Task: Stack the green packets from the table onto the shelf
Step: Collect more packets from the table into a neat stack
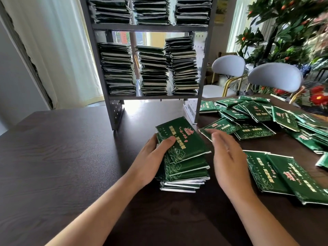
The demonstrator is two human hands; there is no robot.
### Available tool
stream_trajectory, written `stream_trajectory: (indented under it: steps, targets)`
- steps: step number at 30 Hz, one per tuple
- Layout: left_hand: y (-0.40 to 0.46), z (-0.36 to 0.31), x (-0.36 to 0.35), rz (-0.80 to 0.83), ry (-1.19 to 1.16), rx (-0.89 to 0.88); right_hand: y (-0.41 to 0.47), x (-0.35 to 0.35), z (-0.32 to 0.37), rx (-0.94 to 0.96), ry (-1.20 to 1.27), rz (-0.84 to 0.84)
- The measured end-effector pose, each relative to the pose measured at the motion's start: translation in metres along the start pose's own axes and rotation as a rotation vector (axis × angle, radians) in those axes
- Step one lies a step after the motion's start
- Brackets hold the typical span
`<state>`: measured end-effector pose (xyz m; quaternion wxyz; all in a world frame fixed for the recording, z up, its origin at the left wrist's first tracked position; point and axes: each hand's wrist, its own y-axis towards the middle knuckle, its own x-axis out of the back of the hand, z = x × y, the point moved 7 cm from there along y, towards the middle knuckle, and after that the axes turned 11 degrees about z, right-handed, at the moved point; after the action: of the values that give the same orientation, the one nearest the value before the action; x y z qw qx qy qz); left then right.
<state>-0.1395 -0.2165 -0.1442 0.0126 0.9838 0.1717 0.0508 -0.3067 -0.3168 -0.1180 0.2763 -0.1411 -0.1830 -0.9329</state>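
Small stack of green packets (184,157) on the desk (62,148) before the shelf (150,97), left hand (152,157) gripping its side, thumb on top, right hand (225,157) flat-fingered, empty, just beside the stack

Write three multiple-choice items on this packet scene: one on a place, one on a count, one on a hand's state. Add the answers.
1. Where do the loose packets lie?
A. right of the shelf
B. on a chair
C. on the floor

2. How many stacks stand on the lower tier?
A. one
B. three
C. five

3. What is the left hand doing?
A. resting flat on the table
B. holding the pile
C. touching the shelf

Answers: 1 A, they spread over the table beside its right leg. 2 B, three stacks stand side by side. 3 B, its thumb lies on the top packet; the right hand hovers open.
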Motion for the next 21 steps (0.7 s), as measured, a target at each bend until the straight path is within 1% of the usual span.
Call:
stream_trajectory:
  steps: [1,2,3,5,7,8,10,12,15,17,19,21]
  targets:
    - [0.0,0.0,-0.001,0.006,-0.001,0.0,0.001,0.009,-0.002,-0.057,-0.203,-0.057]
    - [-0.001,-0.001,-0.002,0.011,0.001,-0.002,0.003,0.015,-0.007,-0.136,-0.375,-0.066]
    - [-0.001,-0.001,-0.002,0.011,0.0,-0.004,0.005,0.018,-0.013,-0.233,-0.484,-0.03]
    - [-0.001,0.0,-0.002,0.003,-0.012,-0.006,0.007,0.016,-0.024,-0.389,-0.578,0.099]
    - [-0.001,-0.001,-0.003,-0.001,-0.015,-0.004,0.005,0.011,-0.031,-0.458,-0.68,0.214]
    - [-0.001,-0.002,-0.003,0.001,-0.01,-0.008,0.004,0.009,-0.032,-0.466,-0.732,0.244]
    - [-0.001,-0.003,-0.004,0.005,-0.003,-0.007,0.002,0.007,-0.027,-0.438,-0.794,0.241]
    - [-0.002,-0.003,-0.004,0.005,0.003,-0.005,0.002,0.005,-0.018,-0.341,-0.764,0.195]
    - [-0.002,-0.003,-0.004,0.001,0.008,-0.007,0.001,0.001,-0.002,-0.167,-0.647,0.124]
    - [-0.002,-0.003,-0.004,0.0,0.01,-0.008,0.001,0.003,0.001,-0.129,-0.648,0.095]
    - [-0.002,-0.003,-0.002,-0.008,0.015,-0.005,0.002,0.003,-0.006,-0.193,-0.742,0.165]
    - [-0.002,-0.002,-0.002,-0.016,0.015,-0.003,0.002,-0.002,-0.02,-0.288,-0.815,0.318]
